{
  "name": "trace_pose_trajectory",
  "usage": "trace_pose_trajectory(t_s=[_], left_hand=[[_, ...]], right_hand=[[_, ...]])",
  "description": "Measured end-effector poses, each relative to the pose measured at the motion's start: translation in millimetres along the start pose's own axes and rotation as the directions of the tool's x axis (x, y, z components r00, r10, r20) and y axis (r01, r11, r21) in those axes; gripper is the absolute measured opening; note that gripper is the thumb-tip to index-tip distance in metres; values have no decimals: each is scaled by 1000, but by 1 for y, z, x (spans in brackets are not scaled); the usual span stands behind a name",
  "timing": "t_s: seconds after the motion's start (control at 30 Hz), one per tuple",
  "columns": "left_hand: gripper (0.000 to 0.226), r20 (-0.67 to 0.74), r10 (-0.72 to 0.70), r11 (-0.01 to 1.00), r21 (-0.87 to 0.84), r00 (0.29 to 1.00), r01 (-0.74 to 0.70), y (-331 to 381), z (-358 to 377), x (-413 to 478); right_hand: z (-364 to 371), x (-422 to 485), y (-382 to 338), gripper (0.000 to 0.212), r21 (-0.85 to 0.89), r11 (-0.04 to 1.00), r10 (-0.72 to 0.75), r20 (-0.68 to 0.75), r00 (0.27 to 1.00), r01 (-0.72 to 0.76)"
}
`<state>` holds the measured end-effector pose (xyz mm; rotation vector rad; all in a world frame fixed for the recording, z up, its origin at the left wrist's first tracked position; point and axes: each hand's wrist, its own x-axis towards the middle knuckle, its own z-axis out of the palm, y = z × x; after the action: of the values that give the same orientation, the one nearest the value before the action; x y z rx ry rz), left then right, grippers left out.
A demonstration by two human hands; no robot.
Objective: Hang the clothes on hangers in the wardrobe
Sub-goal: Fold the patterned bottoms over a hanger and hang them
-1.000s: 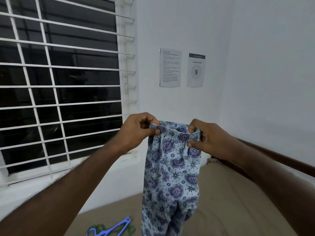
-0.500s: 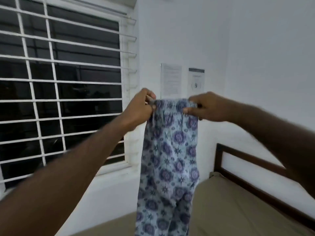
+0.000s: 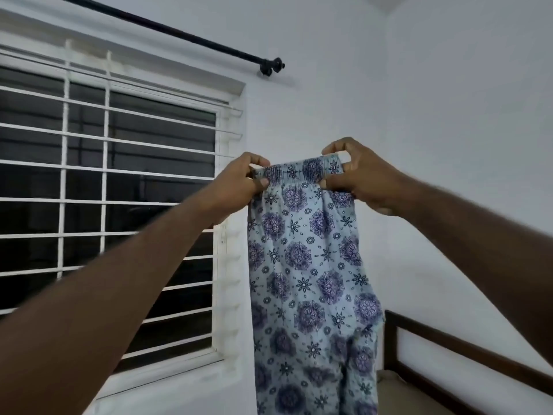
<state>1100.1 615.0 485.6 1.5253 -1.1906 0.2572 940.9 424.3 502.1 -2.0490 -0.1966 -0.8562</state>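
Your left hand (image 3: 239, 182) pinches the patterned trousers (image 3: 308, 265) at the waistband | your right hand (image 3: 363, 178) pinches its other end; legs hang down

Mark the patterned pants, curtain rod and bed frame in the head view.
patterned pants (image 3: 302, 259): head view, mid fabric below the waistband.
curtain rod (image 3: 191, 36): head view, middle of the black bar.
bed frame (image 3: 449, 341): head view, top wooden rail.

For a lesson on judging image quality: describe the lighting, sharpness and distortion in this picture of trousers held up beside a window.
Head view: dim, bluish light, no hard shadows; the window panes are dark, without glare; the print on the trousers is crisp near the waistband, murkier lower down; the forearms loom large and soft at the edges, a wide-angle effect.
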Motion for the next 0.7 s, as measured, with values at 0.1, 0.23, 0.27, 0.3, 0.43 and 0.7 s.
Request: trace_pose_trajectory(t_s=[0.1, 0.23, 0.27, 0.3, 0.43, 0.7], left_hand=[[26, 115, -115, 990, 88, 987, 106, -7, -3, -8], [48, 44, 189, 899, 395, 981, -190, -2, 13, -21], [52, 83, 234, 887, 389, 969, -248, 2, 23, -25], [55, 144, 243, 879, 386, 959, -281, 6, 32, -28], [57, 53, 333, 865, 381, 942, -327, -2, 55, -30], [55, 24, 478, 641, 674, 878, -367, -18, 64, -41]], right_hand=[[14, -9, 6, 28, -25, 995, 92, -32, 995, -93], [37, -14, 19, 17, -122, 983, 140, -18, 990, -141], [43, -15, 20, 18, -102, 986, 135, -12, 991, -135], [48, -16, 21, 18, -68, 990, 121, 3, 993, -120], [62, -27, 19, 24, 15, 998, 58, 72, 996, -59], [93, -123, 76, 27, 33, 989, 149, -326, 933, -147]])
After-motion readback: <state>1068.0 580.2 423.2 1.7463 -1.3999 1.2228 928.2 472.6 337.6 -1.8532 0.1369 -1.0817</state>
